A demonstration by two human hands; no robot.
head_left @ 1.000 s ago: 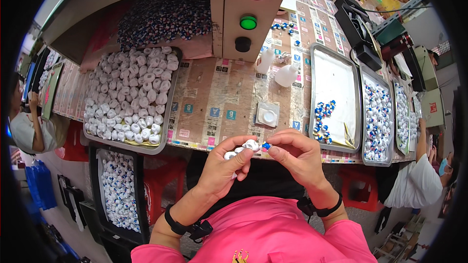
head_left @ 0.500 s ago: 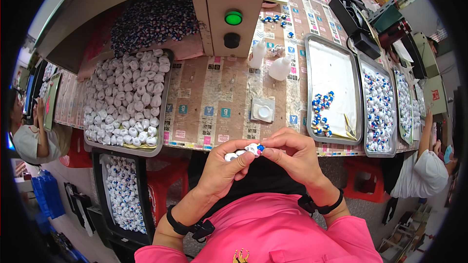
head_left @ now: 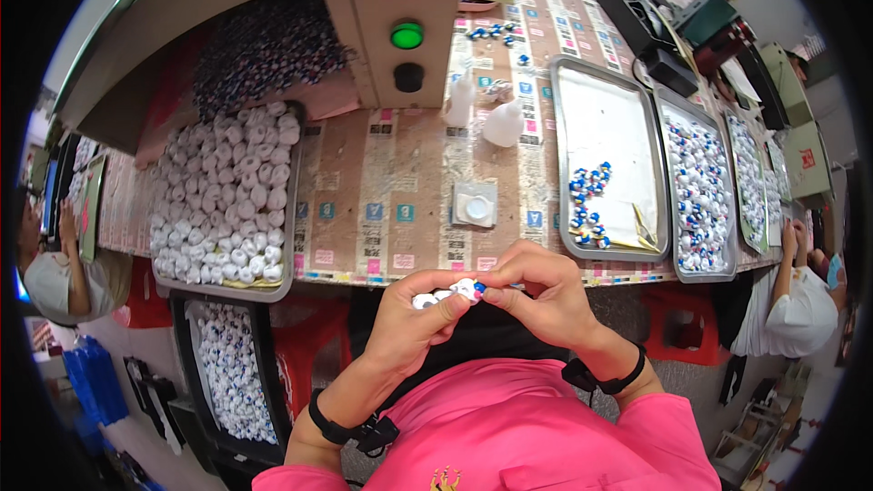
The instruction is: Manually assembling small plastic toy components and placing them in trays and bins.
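Note:
Just off the table's near edge, both hands meet at a small white figure piece [head_left: 466, 287] with blue and pinkish-red parts. My left hand [head_left: 406, 320] is closed around it, thumb on top. A couple of plain white rounded pieces [head_left: 425, 300] also lie in that hand, partly hidden by the fingers. My right hand [head_left: 548, 298] pinches at the blue end of the figure piece, thumb and forefinger together. What the right fingertips cover I cannot make out.
Left stands a tray [head_left: 293, 184] heaped with white pieces, with a black crate [head_left: 266, 359] of coloured ones below. A square pad with a white disc [head_left: 476, 206] and two squeeze bottles [head_left: 503, 124] are ahead. Right are a paper-lined tray [head_left: 605, 127] and fuller trays. A lamp post [head_left: 391, 0] rises ahead.
The view has shifted slightly, so the table things sit a little further left. Both hands stay together on the figure piece, with the right fingers slightly rearranged at its blue end.

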